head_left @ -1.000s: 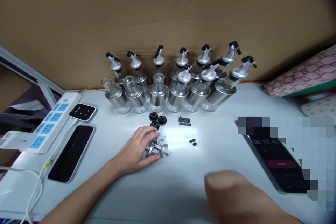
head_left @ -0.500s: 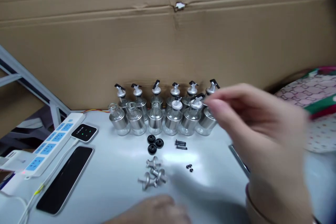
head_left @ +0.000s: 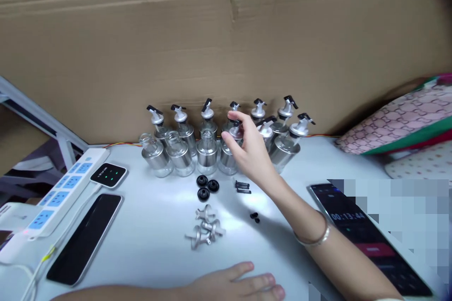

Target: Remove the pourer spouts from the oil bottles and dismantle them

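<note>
- At the far left a white power strip (head_left: 67, 188) runs along the table (head_left: 148, 244), and a black phone (head_left: 84, 237) lies flat just right of it.
- Two rows of small glass bottles stand against the cardboard wall (head_left: 226, 47). The three open-necked bottles (head_left: 179, 153) at the left of the front row have no tops.
- Loose on the table near of those lie three black discs (head_left: 206, 187), and nearer again a small heap of metal spouts (head_left: 205, 228).
- The left hand (head_left: 240, 284) lies palm down at the near edge, fingers stretched out side by side and pointing right. It holds nothing. The metal spouts lie a little far of it, and the bottles are well apart from it.
- The capped bottle (head_left: 226, 162) is fourth in the front row, just right of the open-necked ones. It stands upright, its long axis vertical.
- The right hand (head_left: 252, 153) comes in from the near right and sits at that bottle's top. Thumb and forefinger curl round the pourer cap (head_left: 236, 130), the thumb on its left side and the forefinger arched over. I can't tell whether they truly clamp it. This hand is much the nearer of the two.
- Right of that wrist a timer phone (head_left: 367, 240) lies face up.
</note>
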{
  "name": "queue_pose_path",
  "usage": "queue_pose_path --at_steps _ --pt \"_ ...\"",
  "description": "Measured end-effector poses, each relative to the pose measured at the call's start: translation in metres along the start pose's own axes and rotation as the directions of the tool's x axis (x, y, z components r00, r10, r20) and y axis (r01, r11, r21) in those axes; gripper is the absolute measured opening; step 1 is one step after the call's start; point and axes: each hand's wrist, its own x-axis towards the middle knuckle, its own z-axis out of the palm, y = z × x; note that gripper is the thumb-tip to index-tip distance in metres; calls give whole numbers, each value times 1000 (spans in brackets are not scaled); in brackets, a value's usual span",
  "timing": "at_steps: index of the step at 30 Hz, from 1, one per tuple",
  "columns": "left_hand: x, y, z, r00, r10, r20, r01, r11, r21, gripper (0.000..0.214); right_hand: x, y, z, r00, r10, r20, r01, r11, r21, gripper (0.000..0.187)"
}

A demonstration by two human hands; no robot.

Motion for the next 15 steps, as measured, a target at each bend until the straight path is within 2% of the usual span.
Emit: queue_pose_path --at_steps 4,7,9,11,13,15 --pt "-2 4 1 994 -50 98 75 958 -277 42 -2 13 12 994 104 -47 -96 984 151 29" --pt "1 4 -5 984 -91 154 160 833 -530 45 -1 15 13 990 134 -36 -120 956 268 21" --pt "6 0 -17 970 -123 208 235 684 -691 48 0 10 9 995 88 -46 -69 946 318 18" --pt "11 -6 -34 943 -162 292 334 485 -808 53 2 -2 0 998 19 -65 7 929 371 15" --pt "15 -12 -51 913 -170 370 404 263 -876 69 2 -17 -11 994 -24 -104 66 903 424 12" --pt "17 -14 -61 897 -211 388 410 76 -909 89 2 -32 -25 984 21 -174 64 880 471 8"
